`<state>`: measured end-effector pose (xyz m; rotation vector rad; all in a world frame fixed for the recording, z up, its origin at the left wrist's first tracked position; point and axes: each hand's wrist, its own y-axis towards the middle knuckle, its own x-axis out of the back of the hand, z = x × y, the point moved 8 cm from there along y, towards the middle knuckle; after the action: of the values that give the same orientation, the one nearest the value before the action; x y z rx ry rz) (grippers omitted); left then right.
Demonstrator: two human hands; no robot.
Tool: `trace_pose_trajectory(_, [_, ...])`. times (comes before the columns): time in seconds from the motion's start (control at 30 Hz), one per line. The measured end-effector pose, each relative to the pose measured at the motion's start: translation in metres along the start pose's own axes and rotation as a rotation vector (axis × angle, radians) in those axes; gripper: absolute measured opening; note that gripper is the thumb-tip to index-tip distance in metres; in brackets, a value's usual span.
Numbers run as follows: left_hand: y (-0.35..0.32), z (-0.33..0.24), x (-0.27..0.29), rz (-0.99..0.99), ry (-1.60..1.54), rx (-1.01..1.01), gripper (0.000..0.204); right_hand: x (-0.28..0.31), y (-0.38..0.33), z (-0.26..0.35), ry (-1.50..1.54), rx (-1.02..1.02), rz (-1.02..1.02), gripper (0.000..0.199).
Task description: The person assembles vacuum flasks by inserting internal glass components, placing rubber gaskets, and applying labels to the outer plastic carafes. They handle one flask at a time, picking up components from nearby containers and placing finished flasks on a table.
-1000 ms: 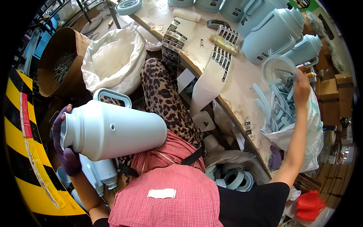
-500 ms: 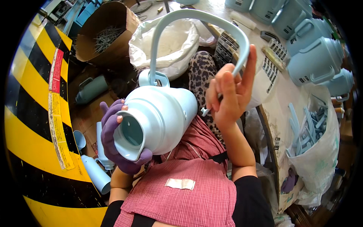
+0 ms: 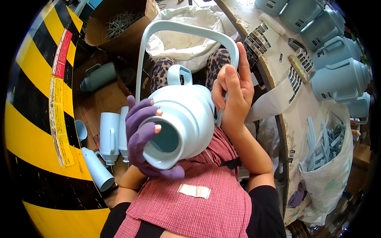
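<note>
A light blue plastic jug body [image 3: 194, 115] lies across my lap, its open mouth tilted toward me. My left hand [image 3: 139, 137], in a purple glove with bare fingertips, is wrapped round the rim of the mouth. A long arched light blue carry handle [image 3: 182, 27] spans above the jug. My bare right hand [image 3: 234, 93] grips the handle's right arm, index finger stretched up along it; its lower end is beside the jug's right side. The handle's left arm comes down behind my left hand, where its end is hidden. A small loop grip [image 3: 180, 73] sticks up from the jug's far side.
A workbench [image 3: 291, 131] on the right bears finished-looking jugs [image 3: 337, 79], label strips [image 3: 295, 83] and a white sack of handle parts [image 3: 329, 170]. At left are a striped yellow-black panel [image 3: 31, 131] and loose jug bodies [image 3: 109, 135]; a box of metal rods [image 3: 121, 25] stands beyond.
The jug has moved right and turned, its loop grip now facing away from me. The carry handle's right end has come down and in to the jug's side with my right hand.
</note>
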<state>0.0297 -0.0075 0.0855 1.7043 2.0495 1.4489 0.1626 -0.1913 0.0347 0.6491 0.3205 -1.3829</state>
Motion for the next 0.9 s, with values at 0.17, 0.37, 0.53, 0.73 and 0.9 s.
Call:
trace_pose_trajectory(0.17, [-0.008,0.031,0.014,-0.533,-1.038,0.451,0.079,0.003,-0.012,-0.006,-0.125,-0.226,-0.001,0.055])
trace_pose_trajectory(0.37, [-0.005,0.049,-0.022,0.139,-1.197,0.946,0.065,0.019,-0.048,0.001,-0.106,-0.302,-0.016,0.059])
trace_pose_trajectory(0.53, [-0.008,0.045,-0.033,0.097,-1.099,0.955,0.050,0.022,-0.050,0.003,-0.168,-0.256,-0.011,0.056])
trace_pose_trajectory(0.73, [-0.035,0.066,-0.039,0.017,-1.371,0.891,0.033,0.010,-0.053,0.013,-0.331,-0.152,0.057,0.058])
trace_pose_trajectory(0.9, [-0.045,0.066,-0.037,-0.049,-1.270,0.716,0.032,0.001,-0.053,0.006,-0.261,-0.169,0.154,0.060])
